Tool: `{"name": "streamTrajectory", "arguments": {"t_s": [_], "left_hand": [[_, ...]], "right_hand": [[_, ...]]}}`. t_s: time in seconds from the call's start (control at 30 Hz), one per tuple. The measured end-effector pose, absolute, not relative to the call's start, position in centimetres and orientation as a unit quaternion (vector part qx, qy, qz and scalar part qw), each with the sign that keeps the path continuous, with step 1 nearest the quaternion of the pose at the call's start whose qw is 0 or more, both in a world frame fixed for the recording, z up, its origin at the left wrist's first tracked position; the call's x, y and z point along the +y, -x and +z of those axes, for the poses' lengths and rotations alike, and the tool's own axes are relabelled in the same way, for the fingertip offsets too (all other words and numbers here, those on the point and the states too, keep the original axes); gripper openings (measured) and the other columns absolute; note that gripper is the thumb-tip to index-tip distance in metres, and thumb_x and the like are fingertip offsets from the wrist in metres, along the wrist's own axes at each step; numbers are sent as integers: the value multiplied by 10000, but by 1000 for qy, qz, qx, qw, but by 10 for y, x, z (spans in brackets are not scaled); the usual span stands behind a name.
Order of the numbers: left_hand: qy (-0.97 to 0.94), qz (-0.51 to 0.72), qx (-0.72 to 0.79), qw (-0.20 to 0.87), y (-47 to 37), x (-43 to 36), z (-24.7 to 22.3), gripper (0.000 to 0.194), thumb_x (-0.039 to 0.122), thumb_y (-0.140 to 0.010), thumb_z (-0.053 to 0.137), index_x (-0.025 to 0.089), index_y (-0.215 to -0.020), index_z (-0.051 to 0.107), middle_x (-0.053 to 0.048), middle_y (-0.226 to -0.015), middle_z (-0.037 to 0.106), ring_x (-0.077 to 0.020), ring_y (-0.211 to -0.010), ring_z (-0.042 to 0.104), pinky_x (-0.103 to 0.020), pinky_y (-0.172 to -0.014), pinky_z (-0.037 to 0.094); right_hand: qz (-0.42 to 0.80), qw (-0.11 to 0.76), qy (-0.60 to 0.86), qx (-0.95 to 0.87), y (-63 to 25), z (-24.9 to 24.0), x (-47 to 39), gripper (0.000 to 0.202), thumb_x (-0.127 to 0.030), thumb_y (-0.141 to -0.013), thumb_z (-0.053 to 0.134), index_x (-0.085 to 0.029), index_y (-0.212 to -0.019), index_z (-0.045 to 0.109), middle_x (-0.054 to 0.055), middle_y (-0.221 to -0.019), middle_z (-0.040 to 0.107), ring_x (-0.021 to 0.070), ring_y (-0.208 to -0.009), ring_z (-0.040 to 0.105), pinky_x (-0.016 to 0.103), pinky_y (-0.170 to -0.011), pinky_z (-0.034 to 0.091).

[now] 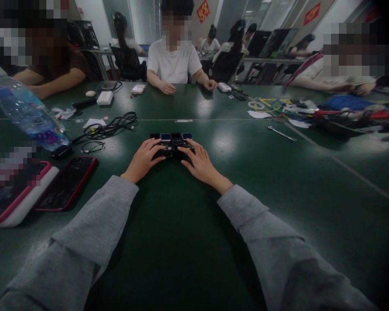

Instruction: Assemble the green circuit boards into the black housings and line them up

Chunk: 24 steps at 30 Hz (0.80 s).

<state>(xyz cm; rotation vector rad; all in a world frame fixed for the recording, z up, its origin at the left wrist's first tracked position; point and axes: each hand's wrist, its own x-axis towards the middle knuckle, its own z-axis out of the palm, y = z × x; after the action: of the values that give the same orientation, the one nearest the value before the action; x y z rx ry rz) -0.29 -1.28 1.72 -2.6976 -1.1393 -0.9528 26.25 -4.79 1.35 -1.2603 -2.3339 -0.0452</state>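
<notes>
Two small black electronic devices stand side by side on the dark green table, each with a little screen on top. My left hand [142, 159] grips the left device [165, 137], fingers over its top and thumb along its near side. Around the right device [187, 136] my right hand [201, 163] is closed in much the same way. The devices look to be touching or very nearly so; the fingers cover much of both, and their exact kind cannot be made out.
Left of my hands are black cables [116, 125], a tilted water bottle [29, 108], a red-cased phone [69, 183] and another phone [13, 196] on a white object. A wrench [282, 134] and a tangled wire pile [311, 110] lie right. People sit around the table.
</notes>
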Motion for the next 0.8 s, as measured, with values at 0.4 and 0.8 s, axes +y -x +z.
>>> {"name": "streamTrajectory", "arguments": {"t_s": [0.4, 0.8], "left_hand": [[877, -321, -355, 36, 2, -12, 16, 395, 314, -893, 672, 218, -1261, 564, -106, -1396, 539, -303, -1355, 437, -570, -1117, 399], [846, -369, -384, 5, 3, -17, 20, 519, 443, -860, 695, 242, -1312, 538, -111, -1437, 508, -302, -1348, 447, -545, -1110, 389]], "right_hand": [[-5, 256, 443, -859, -265, 17, -49, 443, -390, -991, 504, -354, -1419, 394, 71, -1531, 280, 309, -1413, 295, 550, -1123, 373], [26, 339, 458, -821, -267, 10, -41, 591, -442, -967, 513, -293, -1487, 275, 117, -1440, 362, 319, -1317, 392, 544, -1066, 420]]}}
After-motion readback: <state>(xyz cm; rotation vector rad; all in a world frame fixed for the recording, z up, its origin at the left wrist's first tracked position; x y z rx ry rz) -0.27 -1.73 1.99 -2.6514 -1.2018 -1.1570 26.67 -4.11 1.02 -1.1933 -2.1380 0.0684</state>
